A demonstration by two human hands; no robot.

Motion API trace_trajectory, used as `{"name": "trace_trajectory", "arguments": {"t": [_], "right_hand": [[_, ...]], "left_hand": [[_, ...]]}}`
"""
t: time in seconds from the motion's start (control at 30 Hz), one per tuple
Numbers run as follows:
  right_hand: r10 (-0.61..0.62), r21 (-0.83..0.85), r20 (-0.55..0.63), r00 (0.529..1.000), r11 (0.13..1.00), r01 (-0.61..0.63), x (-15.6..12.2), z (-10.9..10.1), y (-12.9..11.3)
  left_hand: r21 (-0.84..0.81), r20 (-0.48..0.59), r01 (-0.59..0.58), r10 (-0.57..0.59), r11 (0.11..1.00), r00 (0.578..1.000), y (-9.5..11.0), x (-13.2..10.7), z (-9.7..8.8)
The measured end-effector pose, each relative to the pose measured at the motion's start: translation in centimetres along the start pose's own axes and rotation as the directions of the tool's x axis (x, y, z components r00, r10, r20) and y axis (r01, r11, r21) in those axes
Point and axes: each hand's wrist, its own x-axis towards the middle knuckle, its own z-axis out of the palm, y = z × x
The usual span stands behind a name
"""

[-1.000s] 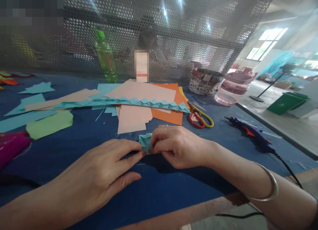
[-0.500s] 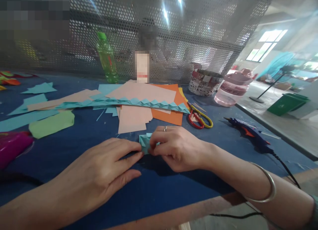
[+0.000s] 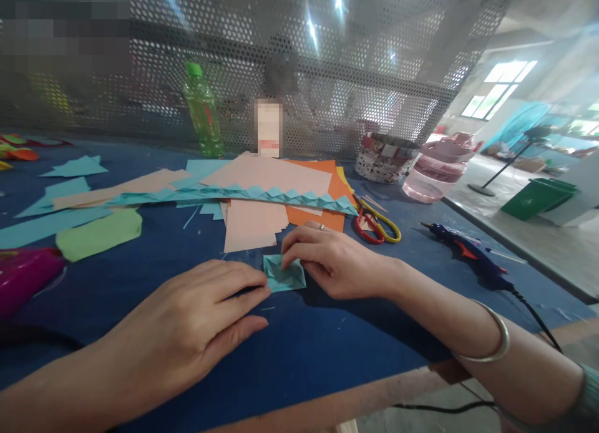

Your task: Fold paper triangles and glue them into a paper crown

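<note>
A small teal folded paper piece (image 3: 284,276) lies flat on the blue table cover (image 3: 299,352). My left hand (image 3: 196,321) rests flat on the cover with fingers stretched out, and its fingertips touch the piece's left edge. My right hand (image 3: 334,261) comes in from the right with curled fingers. Its index tip presses the piece's upper edge and its thumb sits at the right corner. A ring and a metal bangle are on that hand and arm.
Behind the hands lie peach and orange sheets (image 3: 262,202) and a long teal zigzag strip (image 3: 234,193). Scissors (image 3: 377,224), a glue gun (image 3: 468,252), a pink jug (image 3: 437,171) and a paper basket (image 3: 386,155) are at the right. A green bottle (image 3: 201,118) stands by the mesh panel.
My right hand has lifted back off the teal piece, which now lies flat and mostly uncovered. The left hand has stayed in place.
</note>
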Motion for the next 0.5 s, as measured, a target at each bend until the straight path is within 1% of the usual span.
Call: {"name": "trace_trajectory", "arguments": {"t": [0.17,0.3,0.4,0.5], "right_hand": [[0.033,0.024,-0.013,0.999,0.999,-0.032,0.0,-0.3,-0.3],[0.040,0.072,-0.057,0.998,0.997,-0.036,0.1,-0.3,-0.9],[0.090,0.133,-0.078,0.993,0.988,-0.079,0.2,0.2,-1.5],[0.147,0.175,-0.056,0.988,0.975,-0.136,0.3,0.7,-1.8]], "left_hand": [[0.024,-0.048,0.016,-0.015,1.000,0.999,-0.1,-0.2,-0.1],[0.038,-0.076,0.050,-0.047,0.998,0.996,0.0,-0.3,0.0],[0.019,-0.077,0.076,-0.075,0.997,0.994,0.2,-0.3,0.0],[-0.011,-0.038,0.087,-0.087,0.996,0.995,0.3,-0.1,0.0]]}}
